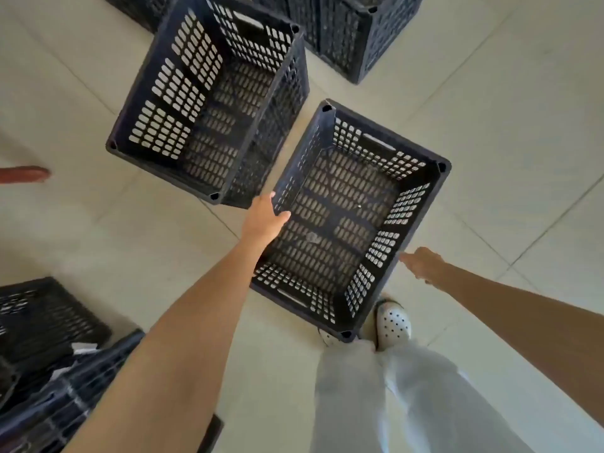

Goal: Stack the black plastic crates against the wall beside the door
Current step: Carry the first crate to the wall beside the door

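Crate point(330, 220) sits mouth-up on the tile floor point(490, 109), right in front of the person's shoes point(394, 322). Left hand point(264, 217) grips the rim of its left wall, with the thumb hooked inside and the fingers curled outside. Right hand point(421, 263) reaches for the right wall with fingers stretched out and holding nothing. It is blurred, so contact cannot be told. A taller crate stack point(209, 103) stands just beyond on the left, with more crates at the top point(353, 34) and lower left point(42, 318).
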The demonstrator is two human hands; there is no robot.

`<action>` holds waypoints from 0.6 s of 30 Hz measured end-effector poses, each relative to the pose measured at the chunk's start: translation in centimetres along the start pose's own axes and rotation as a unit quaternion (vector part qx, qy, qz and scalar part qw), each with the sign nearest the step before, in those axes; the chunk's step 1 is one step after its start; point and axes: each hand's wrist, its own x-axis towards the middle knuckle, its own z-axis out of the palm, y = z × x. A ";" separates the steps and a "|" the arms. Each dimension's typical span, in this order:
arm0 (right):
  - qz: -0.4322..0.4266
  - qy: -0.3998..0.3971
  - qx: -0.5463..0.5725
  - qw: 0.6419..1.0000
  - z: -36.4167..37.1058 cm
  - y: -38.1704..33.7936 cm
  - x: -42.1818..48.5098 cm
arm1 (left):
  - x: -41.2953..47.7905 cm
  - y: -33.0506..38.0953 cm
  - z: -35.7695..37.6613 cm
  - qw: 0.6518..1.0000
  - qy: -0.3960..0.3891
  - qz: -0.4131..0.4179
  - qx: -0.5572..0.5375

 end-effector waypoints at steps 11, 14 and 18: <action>0.060 0.090 0.224 0.969 5.4 -0.4 6.1 | 7.8 -2.0 4.1 0.990 0.047 -0.079 -0.109; 0.068 0.095 0.233 0.965 4.0 0.2 5.6 | 6.8 -0.7 4.0 0.983 0.081 -0.090 -0.135; 0.060 0.094 0.241 0.964 0.4 0.9 3.0 | 4.0 2.5 2.2 0.982 0.122 -0.080 -0.118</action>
